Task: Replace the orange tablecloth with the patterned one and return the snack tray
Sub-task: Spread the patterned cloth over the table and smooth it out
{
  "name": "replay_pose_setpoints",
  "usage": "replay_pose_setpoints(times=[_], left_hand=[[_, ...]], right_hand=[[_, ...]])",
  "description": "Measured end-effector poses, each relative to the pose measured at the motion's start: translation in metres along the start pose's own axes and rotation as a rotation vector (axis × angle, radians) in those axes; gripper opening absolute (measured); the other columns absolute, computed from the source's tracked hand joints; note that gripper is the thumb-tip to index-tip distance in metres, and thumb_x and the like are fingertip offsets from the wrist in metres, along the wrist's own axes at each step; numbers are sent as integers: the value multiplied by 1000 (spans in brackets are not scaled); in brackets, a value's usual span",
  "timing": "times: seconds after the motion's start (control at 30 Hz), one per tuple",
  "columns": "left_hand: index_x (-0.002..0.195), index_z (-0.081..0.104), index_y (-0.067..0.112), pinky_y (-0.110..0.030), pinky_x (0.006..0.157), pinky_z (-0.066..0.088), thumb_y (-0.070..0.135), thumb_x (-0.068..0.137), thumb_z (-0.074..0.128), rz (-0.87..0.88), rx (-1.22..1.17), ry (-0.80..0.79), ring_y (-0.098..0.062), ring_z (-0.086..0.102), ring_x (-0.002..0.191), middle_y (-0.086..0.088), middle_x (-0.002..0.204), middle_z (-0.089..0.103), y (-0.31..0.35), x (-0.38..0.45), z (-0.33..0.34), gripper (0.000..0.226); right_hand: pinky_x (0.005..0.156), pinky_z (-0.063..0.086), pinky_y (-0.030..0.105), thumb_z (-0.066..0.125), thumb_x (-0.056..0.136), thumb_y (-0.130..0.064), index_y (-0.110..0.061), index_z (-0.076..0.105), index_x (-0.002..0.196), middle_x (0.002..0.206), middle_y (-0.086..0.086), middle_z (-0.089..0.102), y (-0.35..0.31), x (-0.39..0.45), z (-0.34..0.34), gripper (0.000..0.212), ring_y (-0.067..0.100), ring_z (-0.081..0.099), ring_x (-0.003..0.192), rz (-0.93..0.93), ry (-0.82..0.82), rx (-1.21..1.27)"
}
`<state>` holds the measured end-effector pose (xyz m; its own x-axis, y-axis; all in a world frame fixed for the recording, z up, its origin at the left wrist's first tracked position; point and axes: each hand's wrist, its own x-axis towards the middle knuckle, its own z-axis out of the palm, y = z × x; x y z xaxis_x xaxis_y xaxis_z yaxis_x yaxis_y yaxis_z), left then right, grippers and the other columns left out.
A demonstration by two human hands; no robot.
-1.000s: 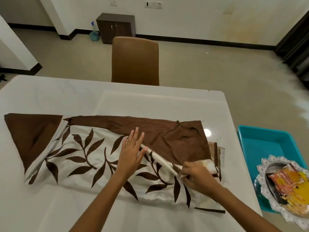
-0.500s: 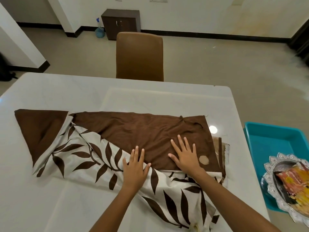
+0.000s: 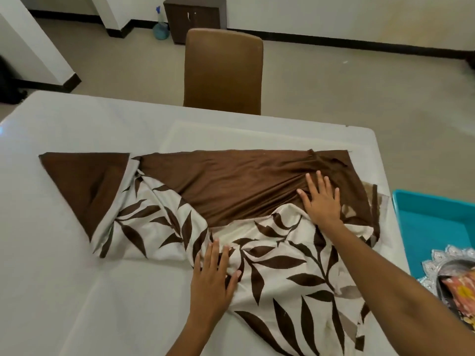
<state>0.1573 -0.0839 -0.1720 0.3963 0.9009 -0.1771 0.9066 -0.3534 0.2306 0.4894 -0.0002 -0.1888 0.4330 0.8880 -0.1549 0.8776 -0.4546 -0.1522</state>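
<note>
Meanwhile, the patterned tablecloth (image 3: 270, 265) lay partly unfolded across the middle of the white table (image 3: 64, 291), bunched and creased rather than spread flat. Its plain brown side showed along the upper part of the cloth, with a brown triangular flap folded over at the left of the frame, while the cream side with dark leaf prints filled the lower centre and ran off the table's near edge at the lower right.

The left hand (image 3: 210, 281) rested palm down at the lower centre of the frame, fingers straight and slightly spread, pressing on the leaf-printed fabric where it met the bare tabletop; it gripped nothing. The right hand (image 3: 321, 199) lay flat farther up and to the right, fingers extended and fanned, pressing on the brown section of the cloth, where wrinkles gathered toward its fingertips. It too held nothing between its fingers.

At the right edge of the frame, off the table, a teal bin (image 3: 431, 222) sat lower than the tabletop. Just below it, partly cut off by the frame, the snack tray (image 3: 442, 263) showed its silver scalloped rim, with orange and yellow packets inside.

Beyond the far edge of the table, at upper centre, stood a brown chair (image 3: 223, 70). Behind it against the wall were a dark cabinet (image 3: 195, 16) and a blue spray bottle (image 3: 160, 29) on the floor.
</note>
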Motion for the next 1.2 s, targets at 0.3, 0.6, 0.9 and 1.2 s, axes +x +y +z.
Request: replay_pose_setpoints(times=[0.3, 0.6, 0.9, 1.2], left_hand=[[111, 66, 13, -42, 81, 52, 58, 96, 19, -144, -124, 103, -30, 65, 100, -10, 114, 66, 9, -79, -9, 67], [151, 19, 17, -38, 118, 1, 61, 90, 1, -292, 1, 111, -23, 10, 146, -8, 158, 17, -9, -20, -12, 77], [148, 27, 10, -35, 118, 6, 58, 96, 14, -416, -183, 228, -18, 11, 146, -6, 157, 18, -2, -96, 23, 72], [150, 19, 9, -40, 118, 8, 40, 98, 41, -608, -160, 530, -21, 7, 147, -8, 158, 12, -119, -5, -57, 64]], right_hand=[[115, 3, 57, 34, 99, -35, -19, 10, 151, 160, 9, -3, -41, -36, -21, 60, 28, -5, 146, 89, -90, -28], [113, 9, 57, 26, 97, -56, -32, 18, 149, 159, -2, 8, -88, -109, 24, 58, 24, 7, 147, -531, -103, -65], [115, 8, 55, 31, 97, -49, -23, 37, 144, 154, 6, 28, -97, -130, 19, 54, 26, 18, 144, -405, -32, 45], [117, 4, 42, 36, 101, -27, -20, 48, 135, 153, -2, 30, -219, -115, 17, 37, 13, 13, 145, -734, -13, 298]])
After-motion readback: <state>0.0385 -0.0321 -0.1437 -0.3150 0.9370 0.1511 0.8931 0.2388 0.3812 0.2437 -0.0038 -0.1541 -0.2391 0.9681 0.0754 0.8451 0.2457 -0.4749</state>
